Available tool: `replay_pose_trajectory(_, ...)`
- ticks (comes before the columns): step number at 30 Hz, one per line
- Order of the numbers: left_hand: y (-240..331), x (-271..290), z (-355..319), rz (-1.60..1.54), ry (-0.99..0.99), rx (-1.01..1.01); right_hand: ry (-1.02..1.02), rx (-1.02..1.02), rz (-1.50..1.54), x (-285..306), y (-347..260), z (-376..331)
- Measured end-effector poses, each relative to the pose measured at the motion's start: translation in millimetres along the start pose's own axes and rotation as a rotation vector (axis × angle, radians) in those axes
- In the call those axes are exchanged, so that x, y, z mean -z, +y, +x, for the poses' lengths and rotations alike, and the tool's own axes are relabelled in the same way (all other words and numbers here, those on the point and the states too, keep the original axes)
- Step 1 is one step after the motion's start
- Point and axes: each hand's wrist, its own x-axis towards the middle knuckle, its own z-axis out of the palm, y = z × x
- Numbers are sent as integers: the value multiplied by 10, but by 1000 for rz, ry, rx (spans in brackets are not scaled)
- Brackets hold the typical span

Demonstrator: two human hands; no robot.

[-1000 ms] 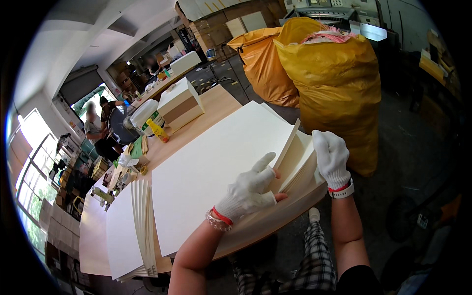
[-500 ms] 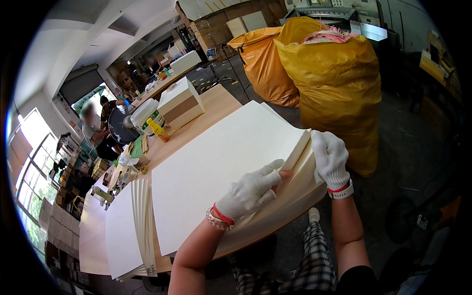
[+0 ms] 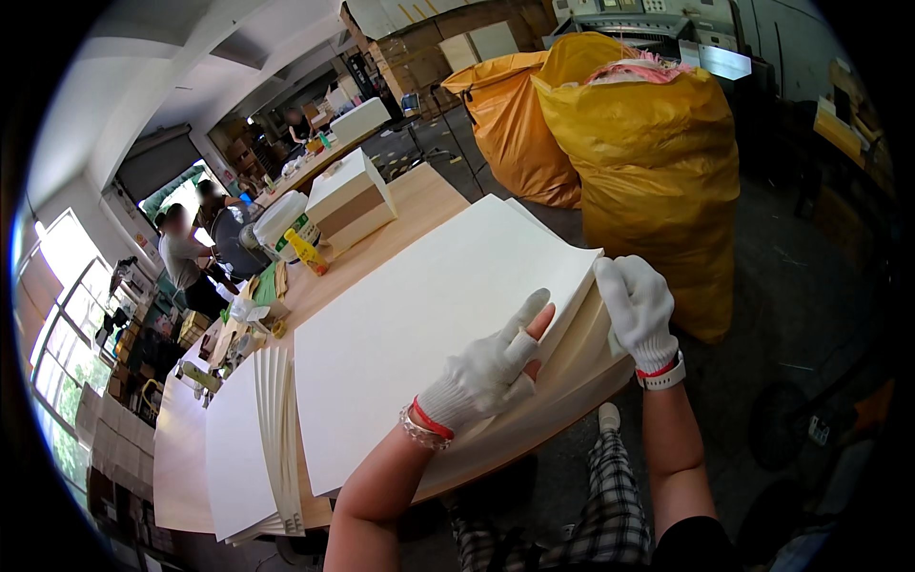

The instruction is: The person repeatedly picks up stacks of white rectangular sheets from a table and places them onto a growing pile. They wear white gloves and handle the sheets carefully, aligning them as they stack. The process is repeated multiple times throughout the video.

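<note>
A large stack of white paper sheets (image 3: pixel 429 315) lies on the wooden table, its near right edge lifted and fanned into layers. My right hand (image 3: pixel 636 307), in a white knit glove, is closed on the sheets at the raised right corner; the fingertips are partly hidden. Over the near edge of the stack is my left hand (image 3: pixel 491 367), also gloved, with bare tips showing on some fingers. Its fingers are stretched apart and hold nothing, with the index pointing up beside the lifted edge. A second, fanned pile of white sheets (image 3: pixel 238 458) lies to the left.
Two big sacks, one yellow (image 3: pixel 648 181) and one orange (image 3: pixel 519 124), stand beyond the table's right side. A white box-shaped stack (image 3: pixel 351 198), a yellow bottle (image 3: pixel 307 255) and a white tub (image 3: pixel 284 227) sit on the far table. Other people are at the back left.
My left hand has drawn back slightly from the lifted edge, and its fingers have spread and straightened. My right hand stays at the corner. People at the back left have shifted.
</note>
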Motion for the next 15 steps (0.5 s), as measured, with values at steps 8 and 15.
replay_pose_trajectory(8, 134, 89, 51, -21, -122, 130, 158, -116, -29, -69, -58, 8)
replay_pose_trajectory(15, 66, 63, 36, -70, -58, 78, 214, -52, -83, -47, -73, 31)
